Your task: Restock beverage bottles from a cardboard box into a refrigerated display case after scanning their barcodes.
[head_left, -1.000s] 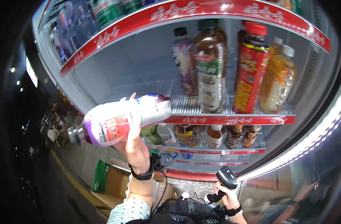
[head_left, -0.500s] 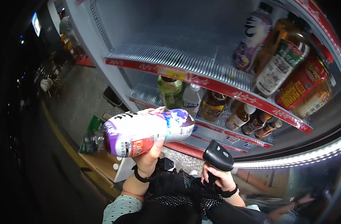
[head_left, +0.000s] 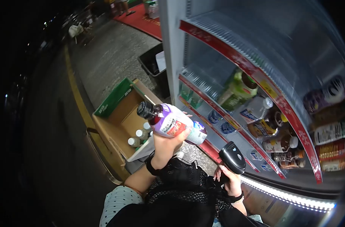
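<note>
My left hand (head_left: 171,142) is closed round a large drink bottle (head_left: 171,120) with a purple and white label and a dark cap. The bottle lies tilted, cap toward the upper left, over the edge of an open cardboard box (head_left: 104,126). Inside that box, several white-capped bottles (head_left: 142,134) stand close together. A black handheld barcode scanner (head_left: 233,158) is gripped in my right hand (head_left: 230,181), its head pointing up in front of the fridge. The scanner's handle is mostly hidden by my fingers.
An open drinks fridge (head_left: 172,49) with red-edged shelves holds several bottles on the right. A black bin (head_left: 151,62) stands beside it. Farther back lies a red mat (head_left: 142,20), with a person's legs (head_left: 126,6) near it. A yellow line (head_left: 76,87) crosses the floor.
The view has swung left and down, bringing the box into fuller sight. The bottle in my left hand has turned, its cap now toward the box side. The scanner stays in my right hand.
</note>
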Available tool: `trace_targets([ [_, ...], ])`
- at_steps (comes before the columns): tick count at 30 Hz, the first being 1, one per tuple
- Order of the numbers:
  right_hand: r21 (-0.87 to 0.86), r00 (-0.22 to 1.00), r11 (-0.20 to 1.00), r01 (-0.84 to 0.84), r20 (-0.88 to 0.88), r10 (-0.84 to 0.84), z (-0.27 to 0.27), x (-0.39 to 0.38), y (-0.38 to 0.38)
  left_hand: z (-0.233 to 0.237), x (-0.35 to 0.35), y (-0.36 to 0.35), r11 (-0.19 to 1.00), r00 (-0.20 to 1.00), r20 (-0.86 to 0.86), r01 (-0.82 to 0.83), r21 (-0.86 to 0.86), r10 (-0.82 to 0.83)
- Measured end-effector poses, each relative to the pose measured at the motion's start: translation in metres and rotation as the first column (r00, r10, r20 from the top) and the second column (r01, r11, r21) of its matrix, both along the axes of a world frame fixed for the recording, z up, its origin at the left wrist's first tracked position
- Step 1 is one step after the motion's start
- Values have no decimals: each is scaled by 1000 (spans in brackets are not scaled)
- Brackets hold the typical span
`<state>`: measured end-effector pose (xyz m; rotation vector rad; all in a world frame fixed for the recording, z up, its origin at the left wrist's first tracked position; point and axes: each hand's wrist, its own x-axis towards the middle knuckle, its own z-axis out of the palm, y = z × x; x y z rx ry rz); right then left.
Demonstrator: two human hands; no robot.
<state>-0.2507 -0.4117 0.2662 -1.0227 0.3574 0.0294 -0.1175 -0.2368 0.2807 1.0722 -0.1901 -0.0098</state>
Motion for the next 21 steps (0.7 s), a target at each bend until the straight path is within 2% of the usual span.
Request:
trace_targets([
  [2,-55,1000,998,14,-5,-14,-7,7,2,-7,8,19,997,990,-126,-62,-40,56],
  [5,-97,996,995,-15,-88,6,-7,20,9,-37,30,59,974,958,-178,-216,74,225],
  [7,-84,994,996,-21,-108,12,-5,29,16,-60,47,91,954,955,-114,-255,156,274],
  [10,-74,990,997,-29,-138,19,-9,38,24,-62,69,124,910,942,-98,-279,307,322],
  [11,-88,990,996,-26,-141,13,-9,41,27,-69,77,134,855,930,-51,-314,413,365],
  [12,-102,989,995,-22,-145,7,-9,44,30,-76,87,144,854,930,-54,-309,418,363],
  [13,-118,991,993,-21,-134,5,-15,45,32,-82,96,153,576,905,213,-402,712,368],
  [14,-115,991,993,-20,-137,4,-18,47,34,-90,107,161,197,855,454,-505,841,253],
  [15,-133,991,991,-9,-137,-10,-20,47,37,-106,116,172,229,911,343,-393,890,232],
  [16,-149,990,989,5,-137,-25,-24,47,40,-114,121,175,312,949,224,-287,905,224],
  [18,-160,987,986,44,-143,-67,-29,44,46,-128,134,185,315,983,107,-151,937,150],
  [19,-150,984,987,60,-155,-83,-29,43,51,-142,140,193,309,985,99,-140,941,142],
  [21,-175,978,981,83,-177,-115,-36,38,57,-185,154,215,359,995,-19,-17,933,96],
])
